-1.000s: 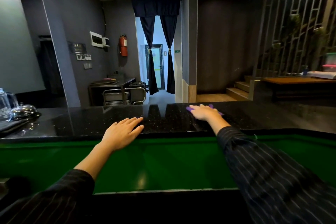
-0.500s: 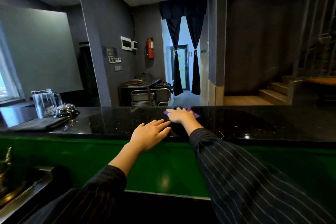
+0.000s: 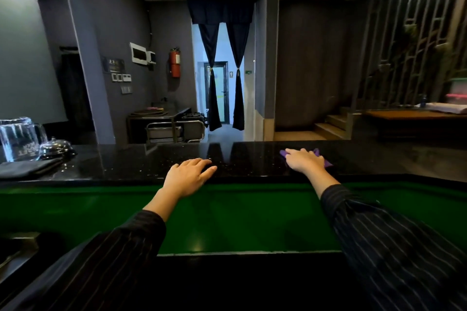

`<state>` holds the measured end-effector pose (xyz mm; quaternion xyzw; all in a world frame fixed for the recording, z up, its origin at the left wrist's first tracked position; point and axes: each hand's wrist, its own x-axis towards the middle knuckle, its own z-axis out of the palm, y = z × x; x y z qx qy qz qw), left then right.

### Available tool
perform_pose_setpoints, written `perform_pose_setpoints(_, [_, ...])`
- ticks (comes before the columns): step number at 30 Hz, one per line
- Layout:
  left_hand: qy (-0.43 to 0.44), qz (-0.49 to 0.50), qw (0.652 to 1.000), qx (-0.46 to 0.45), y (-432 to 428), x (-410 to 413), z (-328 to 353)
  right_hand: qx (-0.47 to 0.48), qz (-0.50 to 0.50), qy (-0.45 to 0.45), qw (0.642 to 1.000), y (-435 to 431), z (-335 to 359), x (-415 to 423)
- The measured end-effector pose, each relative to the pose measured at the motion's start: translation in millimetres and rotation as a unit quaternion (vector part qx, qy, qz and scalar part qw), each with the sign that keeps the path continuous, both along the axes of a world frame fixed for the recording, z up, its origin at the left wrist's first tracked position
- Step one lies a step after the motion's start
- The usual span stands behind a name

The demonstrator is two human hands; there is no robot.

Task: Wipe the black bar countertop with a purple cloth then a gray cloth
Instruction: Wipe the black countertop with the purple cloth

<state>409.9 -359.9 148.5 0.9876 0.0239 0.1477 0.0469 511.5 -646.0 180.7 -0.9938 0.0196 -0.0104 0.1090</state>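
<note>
The black bar countertop (image 3: 131,163) runs across the view, glossy and speckled. My right hand (image 3: 304,160) lies flat on the purple cloth (image 3: 326,161), pressing it onto the counter right of centre; only the cloth's edges show around the fingers. My left hand (image 3: 188,177) rests palm down with straight fingers on the counter's near edge, holding nothing. A folded gray cloth (image 3: 27,168) lies at the counter's far left.
A glass pitcher (image 3: 17,137) and a chrome service bell (image 3: 54,146) stand by the gray cloth at the left end. A green panel (image 3: 240,219) drops below the counter's near edge. Beyond the counter are a steel cart (image 3: 174,131) and stairs (image 3: 331,127).
My right hand has slid the purple cloth from beside my left hand out to the right along the counter. My left hand stays flat on the near edge.
</note>
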Motion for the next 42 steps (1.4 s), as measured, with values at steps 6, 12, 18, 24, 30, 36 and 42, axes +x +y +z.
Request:
perform_pose_setpoints(6, [-0.003, -0.013, 1.0, 0.001, 3, 4, -2, -0.034, -0.137, 0.01, 0.99, 61, 0, -32])
perform_pose_setpoints(12, [-0.014, -0.054, 0.998, 0.016, 9, 2, -1, -0.034, 0.044, -0.04, 0.998, 178, -7, -65])
perform_pose_setpoints(18, [0.0, -0.174, 0.985, -0.016, 41, -9, 9, 0.003, 0.126, 0.022, 0.992, 167, 1, -63])
perform_pose_setpoints(24, [-0.007, -0.109, 0.994, 0.018, 164, -30, 19, 0.01, -0.039, 0.036, 0.999, 106, 6, -30])
perform_pose_setpoints(30, [0.053, -0.098, 0.993, 0.029, 191, -33, 12, -0.031, -0.119, 0.031, 0.992, 139, 1, 18])
perform_pose_setpoints(36, [0.065, -0.094, 0.993, 0.042, 192, -32, 13, -0.043, 0.026, 0.012, 0.999, 262, 2, 36])
perform_pose_setpoints(42, [0.079, -0.118, 0.99, -0.002, 193, -41, 21, -0.048, 0.3, 0.067, 0.95, 367, 3, 4])
